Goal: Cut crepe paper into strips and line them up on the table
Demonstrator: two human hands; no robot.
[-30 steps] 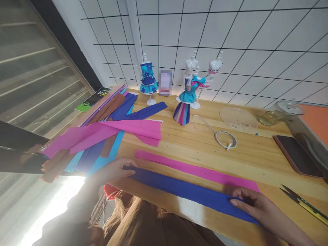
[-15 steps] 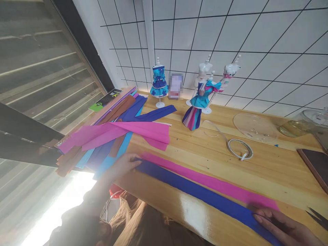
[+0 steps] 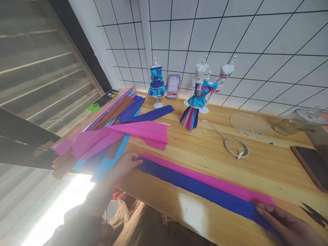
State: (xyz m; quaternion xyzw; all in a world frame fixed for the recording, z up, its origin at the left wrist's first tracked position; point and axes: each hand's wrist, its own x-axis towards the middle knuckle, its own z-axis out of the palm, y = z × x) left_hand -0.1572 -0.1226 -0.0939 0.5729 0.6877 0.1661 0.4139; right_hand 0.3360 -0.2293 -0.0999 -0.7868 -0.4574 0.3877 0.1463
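Note:
A long dark blue strip (image 3: 194,189) lies stretched along the table's front edge, partly over a pink strip (image 3: 205,177) that shows along its far side. My left hand (image 3: 130,162) pinches the blue strip's left end between thumb and fingers. Near the right end, my right hand (image 3: 279,218) has its fingers closed on the same blue strip, which runs on under the hand. A heap of folded sheets lies beyond my left hand, with a pink sheet (image 3: 143,131) on top and blue, light blue and brown ones beneath.
Small dress forms in paper dresses, one a blue dress (image 3: 156,82), stand by the tiled wall. A tape roll (image 3: 236,148), clear plate (image 3: 251,126), glass jug (image 3: 310,118), dark phone (image 3: 311,167) and scissors (image 3: 314,213) lie to the right.
The blue strip has shifted slightly up at its right part, covering more of the pink strip, with my right hand on it. The whole view has shifted a little.

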